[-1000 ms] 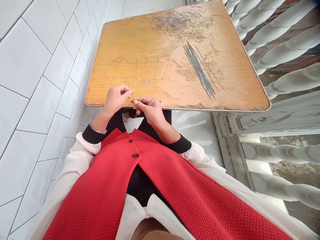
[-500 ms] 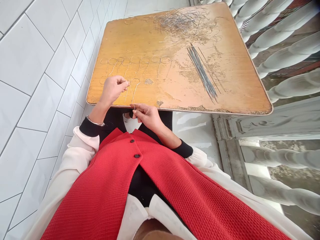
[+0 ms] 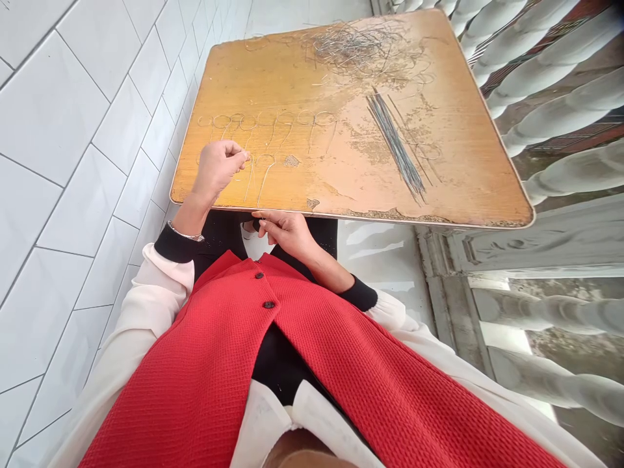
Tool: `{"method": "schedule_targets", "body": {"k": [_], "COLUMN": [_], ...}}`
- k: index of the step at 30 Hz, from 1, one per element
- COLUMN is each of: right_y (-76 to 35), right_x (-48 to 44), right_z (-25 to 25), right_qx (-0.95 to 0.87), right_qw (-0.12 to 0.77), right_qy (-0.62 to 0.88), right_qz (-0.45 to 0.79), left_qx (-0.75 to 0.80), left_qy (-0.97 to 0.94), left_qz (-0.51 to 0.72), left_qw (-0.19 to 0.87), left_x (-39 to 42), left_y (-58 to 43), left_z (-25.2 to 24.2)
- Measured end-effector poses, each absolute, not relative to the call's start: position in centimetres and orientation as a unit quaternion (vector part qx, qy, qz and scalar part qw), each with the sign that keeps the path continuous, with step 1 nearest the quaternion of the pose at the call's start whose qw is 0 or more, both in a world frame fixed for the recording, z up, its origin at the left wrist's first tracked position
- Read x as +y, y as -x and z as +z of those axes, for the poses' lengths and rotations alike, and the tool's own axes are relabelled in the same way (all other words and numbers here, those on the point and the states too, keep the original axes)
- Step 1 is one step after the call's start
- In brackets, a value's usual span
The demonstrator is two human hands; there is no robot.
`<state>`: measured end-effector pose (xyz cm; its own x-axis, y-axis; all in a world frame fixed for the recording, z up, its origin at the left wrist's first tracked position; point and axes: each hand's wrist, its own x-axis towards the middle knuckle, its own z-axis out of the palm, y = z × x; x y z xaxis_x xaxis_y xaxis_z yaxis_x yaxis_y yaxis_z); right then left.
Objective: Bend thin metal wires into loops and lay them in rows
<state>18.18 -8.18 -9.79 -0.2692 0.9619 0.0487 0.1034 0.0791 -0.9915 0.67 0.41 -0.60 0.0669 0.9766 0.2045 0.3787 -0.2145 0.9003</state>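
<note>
Left hand (image 3: 218,167), grip clenched, just beside looped wire (image 3: 261,177) on table (image 3: 341,170); right hand (image 3: 285,229) grip unclear.

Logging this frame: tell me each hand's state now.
Left hand: fingers pinched shut on a looped wire on the table.
Right hand: fingers curled shut; holding anything cannot be told.

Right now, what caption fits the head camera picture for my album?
Curled left hand over rows of thin looped wires on a worn orange wooden table, right hand at its near edge.
</note>
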Motion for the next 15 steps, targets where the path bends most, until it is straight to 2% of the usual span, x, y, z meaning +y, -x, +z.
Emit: {"method": "schedule_targets", "body": {"k": [4, 11, 13, 15], "right_y": [-17.8, -19.8, -20.6, -20.9], "right_x": [-8.6, -8.3, -7.9, -7.4], "right_z": [-10.0, -10.4, -10.0, -9.1], "right_qx": [-0.572, -0.571, -0.572, -0.582], "right_qw": [0.415, 0.340, 0.373, 0.445], "right_qy": [0.448, 0.460, 0.483, 0.508], "right_qz": [0.548, 0.589, 0.549, 0.454], "left_qx": [0.533, 0.523, 0.527, 0.534], "left_qy": [-0.638, -0.641, -0.639, -0.638], "left_qz": [0.442, 0.452, 0.458, 0.454], "left_qw": [0.337, 0.333, 0.324, 0.318], "left_x": [0.7, 1.0, 1.0, 0.9], "left_y": [-0.8, -0.4, -0.4, -0.6], "left_z": [-0.4, -0.5, -0.5, -0.5]}}
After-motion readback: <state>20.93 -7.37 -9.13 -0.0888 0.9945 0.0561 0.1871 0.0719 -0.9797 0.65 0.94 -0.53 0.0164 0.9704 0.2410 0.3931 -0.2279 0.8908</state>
